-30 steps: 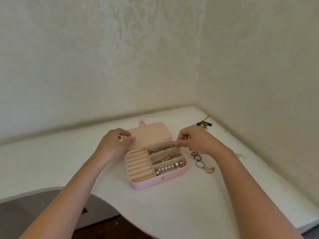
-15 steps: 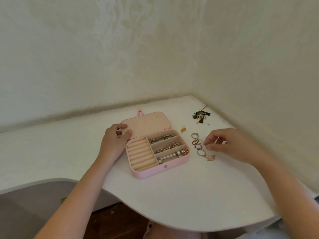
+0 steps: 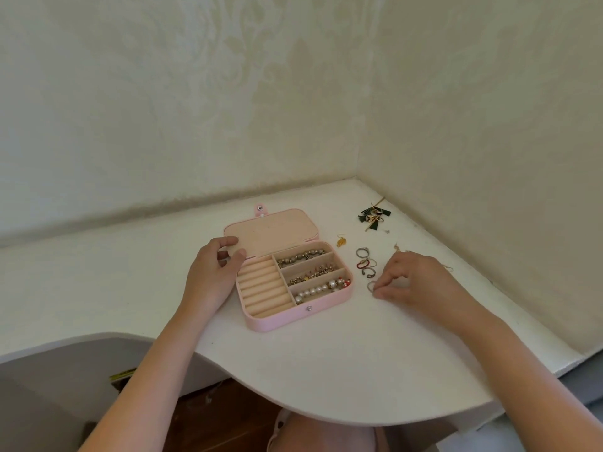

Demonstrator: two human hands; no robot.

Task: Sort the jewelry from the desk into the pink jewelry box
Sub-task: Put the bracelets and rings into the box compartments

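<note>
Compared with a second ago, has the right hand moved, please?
Yes. The right hand left the far right corner of the pink box and went right, onto the desk beside it, where it pinches a ring.

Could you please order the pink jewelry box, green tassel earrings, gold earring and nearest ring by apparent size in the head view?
1. pink jewelry box
2. green tassel earrings
3. gold earring and nearest ring: look alike, not ranked.
</note>
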